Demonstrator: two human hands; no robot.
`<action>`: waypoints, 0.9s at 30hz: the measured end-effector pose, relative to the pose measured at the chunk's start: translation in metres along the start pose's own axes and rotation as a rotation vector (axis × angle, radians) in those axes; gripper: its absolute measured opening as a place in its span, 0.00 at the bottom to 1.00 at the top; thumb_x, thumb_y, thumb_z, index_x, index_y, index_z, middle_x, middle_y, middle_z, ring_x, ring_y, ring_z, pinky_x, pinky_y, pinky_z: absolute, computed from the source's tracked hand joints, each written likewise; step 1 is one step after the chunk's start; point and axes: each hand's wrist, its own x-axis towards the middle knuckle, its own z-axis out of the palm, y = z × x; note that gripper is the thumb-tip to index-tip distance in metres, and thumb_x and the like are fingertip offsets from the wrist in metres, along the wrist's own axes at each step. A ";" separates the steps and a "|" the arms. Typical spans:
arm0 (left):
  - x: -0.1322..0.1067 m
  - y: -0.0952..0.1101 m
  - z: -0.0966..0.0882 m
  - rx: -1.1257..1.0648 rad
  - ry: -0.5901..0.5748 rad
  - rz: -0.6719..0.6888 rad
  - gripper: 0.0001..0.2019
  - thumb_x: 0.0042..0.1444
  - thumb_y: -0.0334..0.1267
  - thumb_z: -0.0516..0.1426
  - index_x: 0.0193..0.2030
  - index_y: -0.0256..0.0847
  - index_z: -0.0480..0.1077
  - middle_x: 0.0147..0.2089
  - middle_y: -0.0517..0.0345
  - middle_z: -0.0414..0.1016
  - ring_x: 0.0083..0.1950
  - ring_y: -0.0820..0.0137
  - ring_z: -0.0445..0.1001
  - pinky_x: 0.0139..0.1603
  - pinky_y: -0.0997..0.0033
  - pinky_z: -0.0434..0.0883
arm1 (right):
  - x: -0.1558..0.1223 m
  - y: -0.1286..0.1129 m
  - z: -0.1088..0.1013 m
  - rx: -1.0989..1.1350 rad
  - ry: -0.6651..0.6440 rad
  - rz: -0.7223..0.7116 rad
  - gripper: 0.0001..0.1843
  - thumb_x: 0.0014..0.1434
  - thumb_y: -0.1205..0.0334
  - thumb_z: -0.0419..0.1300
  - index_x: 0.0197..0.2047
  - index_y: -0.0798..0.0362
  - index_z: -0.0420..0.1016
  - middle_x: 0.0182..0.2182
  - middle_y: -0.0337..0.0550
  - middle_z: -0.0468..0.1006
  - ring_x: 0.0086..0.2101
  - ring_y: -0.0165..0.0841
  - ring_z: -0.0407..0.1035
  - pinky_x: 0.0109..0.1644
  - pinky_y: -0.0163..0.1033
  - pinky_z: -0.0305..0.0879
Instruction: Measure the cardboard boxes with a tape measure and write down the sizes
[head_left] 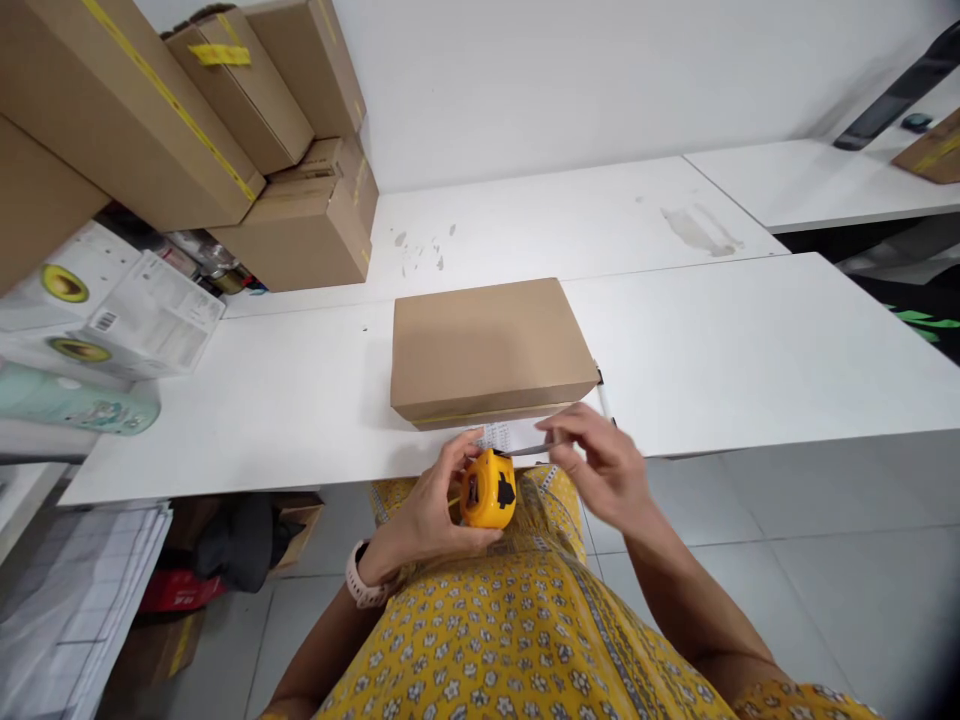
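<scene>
My left hand [439, 505] is wrapped round a yellow and black tape measure [491, 490], held just off the front edge of the white table. A short length of its blade [529, 450] is drawn out toward the right. At the blade's end, the bent fingers of my right hand [600, 460] pinch it; they are slightly blurred. Beyond both hands a closed brown cardboard box [487, 345] lies on the table. A small printed paper [495, 436] shows between the box and the tape measure, partly covered.
Stacked cardboard boxes [300, 225] stand at the back left. White avocado-printed boxes [157, 310] and a pale green bottle [82, 398] sit at the left edge. A white marker [604, 398] lies right of the central box. A dark upright object [892, 95] stands at the far right.
</scene>
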 end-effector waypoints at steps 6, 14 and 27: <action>0.002 0.020 -0.008 0.130 0.129 0.237 0.47 0.50 0.45 0.72 0.74 0.52 0.54 0.65 0.44 0.70 0.63 0.51 0.74 0.61 0.49 0.75 | -0.029 0.021 0.022 -0.279 0.118 -0.159 0.22 0.66 0.66 0.61 0.62 0.42 0.73 0.35 0.43 0.81 0.31 0.36 0.75 0.32 0.44 0.73; 0.045 0.057 -0.063 0.689 0.519 0.573 0.31 0.59 0.39 0.66 0.69 0.50 0.64 0.65 0.48 0.71 0.64 0.54 0.73 0.61 0.50 0.76 | -0.083 0.097 0.029 -0.688 -0.022 0.000 0.13 0.67 0.63 0.61 0.54 0.46 0.79 0.52 0.49 0.84 0.52 0.46 0.77 0.51 0.54 0.74; 0.099 0.021 -0.070 0.999 0.342 0.479 0.41 0.57 0.61 0.65 0.72 0.47 0.61 0.78 0.41 0.54 0.78 0.43 0.52 0.74 0.38 0.59 | -0.098 0.113 0.049 -0.747 0.080 0.030 0.17 0.65 0.66 0.60 0.54 0.42 0.79 0.56 0.43 0.83 0.57 0.46 0.77 0.56 0.57 0.70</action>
